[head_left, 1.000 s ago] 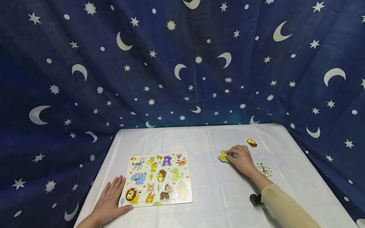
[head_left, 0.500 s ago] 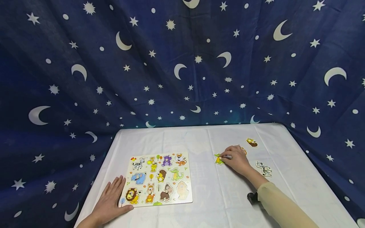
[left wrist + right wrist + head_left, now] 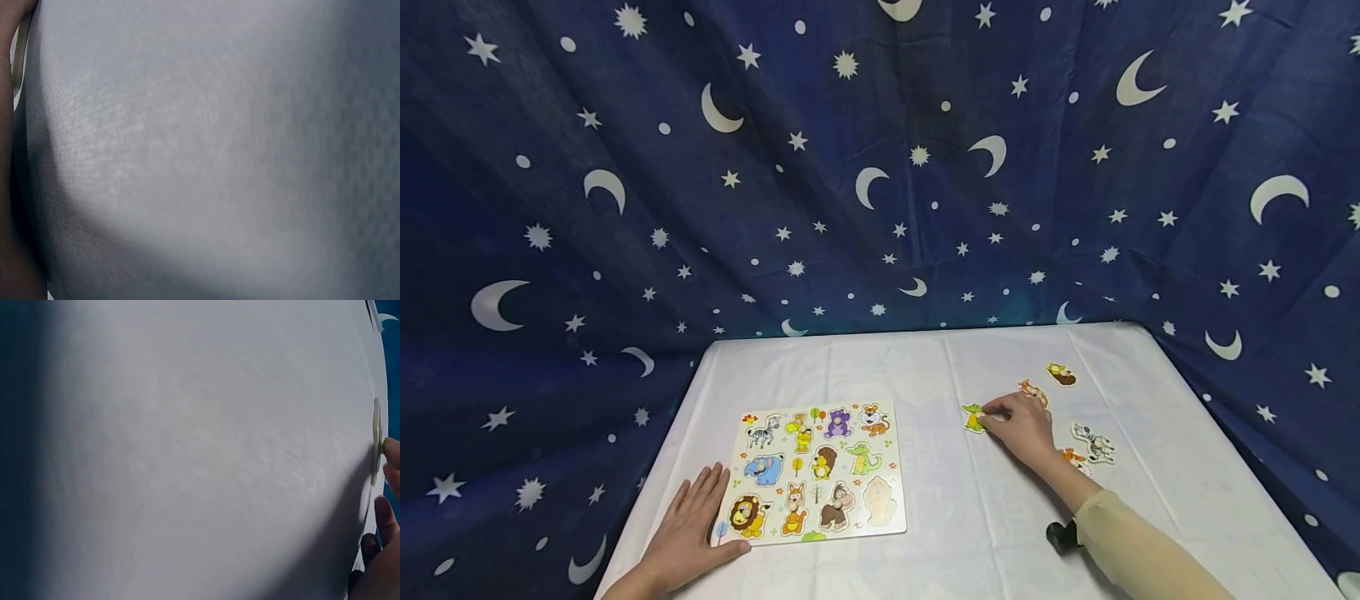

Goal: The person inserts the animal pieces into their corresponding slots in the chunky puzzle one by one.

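My right hand (image 3: pixel 1021 423) pinches a green and yellow crocodile puzzle piece (image 3: pixel 972 418) on the right half of the table. Its fingertips are at the right side of the piece; the right wrist view shows the thin piece (image 3: pixel 376 440) edge-on against the thumb and finger. My left hand (image 3: pixel 688 525) lies flat with fingers straight at the left edge of a white animal puzzle board (image 3: pixel 895 467), the thumb along its lower edge. Zebra, giraffe, lion, elephant and other animal figures fill the board, and a pale pink shape (image 3: pixel 880 502) shows at its lower right.
Around my right hand lie more loose pieces: a hedgehog-like brown and yellow one (image 3: pixel 1062 374), a zebra (image 3: pixel 1093 443), and two orange ones (image 3: pixel 1033 392), one partly behind the forearm. A black object (image 3: pixel 1062 537) is at my right wrist. A starry blue curtain (image 3: pixel 880 167) hangs behind the white-covered table (image 3: pixel 925 367).
My right hand has moved a little left and nearer with the crocodile piece, uncovering the orange pieces. My left hand stays put at the board.
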Demonstrator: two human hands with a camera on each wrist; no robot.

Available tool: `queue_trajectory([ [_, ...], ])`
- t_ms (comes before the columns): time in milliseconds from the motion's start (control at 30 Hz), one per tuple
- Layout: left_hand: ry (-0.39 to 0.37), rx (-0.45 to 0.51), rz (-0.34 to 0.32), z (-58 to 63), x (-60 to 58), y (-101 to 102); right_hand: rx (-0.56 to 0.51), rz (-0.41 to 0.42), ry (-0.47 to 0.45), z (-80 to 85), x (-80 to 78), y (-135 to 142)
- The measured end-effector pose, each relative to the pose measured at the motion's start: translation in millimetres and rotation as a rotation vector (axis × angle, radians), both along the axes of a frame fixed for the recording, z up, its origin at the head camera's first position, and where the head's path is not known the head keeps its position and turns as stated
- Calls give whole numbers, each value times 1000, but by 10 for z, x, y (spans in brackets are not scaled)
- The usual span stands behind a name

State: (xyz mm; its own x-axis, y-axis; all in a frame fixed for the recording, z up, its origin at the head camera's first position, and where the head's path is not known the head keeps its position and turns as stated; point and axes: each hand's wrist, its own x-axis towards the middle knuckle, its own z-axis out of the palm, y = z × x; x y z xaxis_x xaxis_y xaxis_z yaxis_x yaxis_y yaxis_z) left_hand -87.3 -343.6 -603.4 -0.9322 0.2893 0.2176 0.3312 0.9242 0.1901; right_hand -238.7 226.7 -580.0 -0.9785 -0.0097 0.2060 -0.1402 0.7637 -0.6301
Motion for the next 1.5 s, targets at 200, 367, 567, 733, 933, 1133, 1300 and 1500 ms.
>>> queue_trajectory([
  [200, -24, 21, 6, 31, 16, 22, 7, -30, 1, -21, 30, -59],
  [367, -42, 23, 14, 43, 22, 32, 14, -54, 6, -43, 35, -75],
  [567, -27, 17, 9, 26, 19, 27, 14, -67, 27, -61, 39, -86],
  [733, -35, 14, 14, 23, 18, 23, 5, -75, 31, -57, 40, -100],
  [933, 4, 13, 1, 11, 23, 13, 0, -78, 24, -45, 39, -117],
  [1133, 12, 17, -2, 7, 24, 11, 3, -86, 3, -25, 35, -130],
  [1300, -18, 20, 6, 30, 24, 20, -15, -76, 6, 11, 37, -170],
  [1500, -54, 29, 23, 75, 25, 43, -42, -36, 36, 70, 57, -289],
])
